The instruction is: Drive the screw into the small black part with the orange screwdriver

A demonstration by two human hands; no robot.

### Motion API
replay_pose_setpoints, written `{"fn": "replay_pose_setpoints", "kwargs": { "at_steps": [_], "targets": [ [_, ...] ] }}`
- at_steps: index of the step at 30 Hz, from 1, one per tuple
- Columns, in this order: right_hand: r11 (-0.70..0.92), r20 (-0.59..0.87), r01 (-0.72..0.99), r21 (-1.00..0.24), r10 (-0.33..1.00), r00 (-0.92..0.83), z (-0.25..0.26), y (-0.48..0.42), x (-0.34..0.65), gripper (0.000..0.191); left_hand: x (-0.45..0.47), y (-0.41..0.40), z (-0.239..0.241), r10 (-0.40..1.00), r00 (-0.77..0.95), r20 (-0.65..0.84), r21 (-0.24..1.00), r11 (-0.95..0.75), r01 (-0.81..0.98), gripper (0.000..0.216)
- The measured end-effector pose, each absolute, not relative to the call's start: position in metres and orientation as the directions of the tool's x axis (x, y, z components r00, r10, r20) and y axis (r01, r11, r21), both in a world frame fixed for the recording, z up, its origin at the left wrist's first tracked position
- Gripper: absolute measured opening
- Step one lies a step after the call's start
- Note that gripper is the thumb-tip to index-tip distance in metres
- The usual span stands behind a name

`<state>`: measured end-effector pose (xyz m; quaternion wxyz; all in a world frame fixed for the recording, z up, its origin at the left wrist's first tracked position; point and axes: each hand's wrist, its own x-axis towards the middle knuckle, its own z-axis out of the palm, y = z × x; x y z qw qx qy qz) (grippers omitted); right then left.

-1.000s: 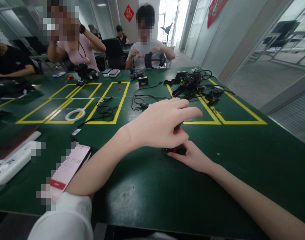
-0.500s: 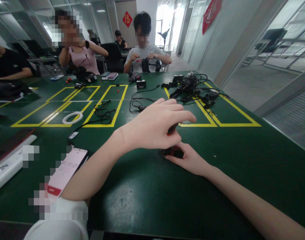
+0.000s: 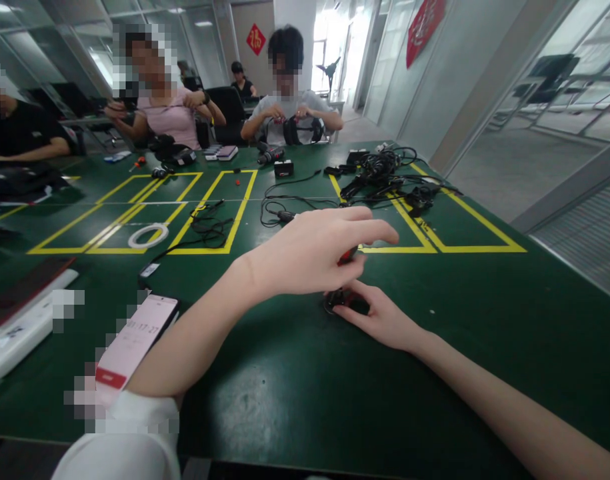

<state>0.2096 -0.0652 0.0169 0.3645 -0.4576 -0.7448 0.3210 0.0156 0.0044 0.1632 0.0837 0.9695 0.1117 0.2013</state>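
Note:
My left hand [image 3: 325, 250] reaches in from the left, palm down. Its fingers are curled around a red-and-black handle [image 3: 348, 255], mostly hidden behind the hand; it looks like an upright screwdriver, but its tip does not show. Just below, my right hand [image 3: 377, 310] grips a small dark part [image 3: 335, 301] on the green table [image 3: 305, 400], thumb at its near side. The part's shape is largely covered by the fingers. Both hands are close together, the left one above the right.
A phone [image 3: 135, 340] lies beside my left forearm, near a white power strip [image 3: 29, 327]. Ahead are a white ring [image 3: 149, 235], loose black cables [image 3: 207, 227] and a cable heap [image 3: 379, 173]. A black-and-red power drill [image 3: 269, 155] lies farther back. Several people sit opposite.
My left hand has dipped slightly, its fingers shifting around the handle. My right hand stays nearly still on the dark part. Across the table, a person in pink has lowered their arms.

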Motion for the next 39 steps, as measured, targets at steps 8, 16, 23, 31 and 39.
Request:
{"fn": "replay_pose_setpoints", "kwargs": {
  "at_steps": [8, 16, 23, 31, 39],
  "targets": [
    [0.35, 0.221, 0.464, -0.814, 0.925, -0.31, 0.0171, -0.0655, 0.2099, 0.015, 0.0144, 0.0024, 0.1642, 0.262, 0.895, 0.361, 0.163, -0.963, 0.216, 0.042],
    [0.363, 0.238, 0.451, -0.815, 0.921, -0.31, 0.0191, -0.0663, 0.2085, 0.01, 0.0126, 0.0012, 0.1662, 0.269, 0.899, 0.345, 0.108, -0.963, 0.246, 0.045],
    [0.37, 0.251, 0.471, -0.801, 0.921, -0.297, 0.0133, -0.0659, 0.2101, 0.012, 0.0139, -0.0038, 0.1659, 0.336, 0.873, 0.353, 0.133, -0.942, 0.309, 0.039],
    [0.375, 0.25, 0.463, -0.803, 0.918, -0.309, 0.0148, -0.066, 0.2092, 0.009, 0.014, -0.0021, 0.1663, 0.305, 0.9, 0.312, 0.107, -0.952, 0.286, 0.041],
    [0.381, 0.26, 0.453, -0.806, 0.915, -0.308, 0.015, -0.0663, 0.2089, 0.007, 0.013, -0.0022, 0.1666, 0.281, 0.9, 0.332, 0.097, -0.96, 0.264, 0.044]
  ]
}}
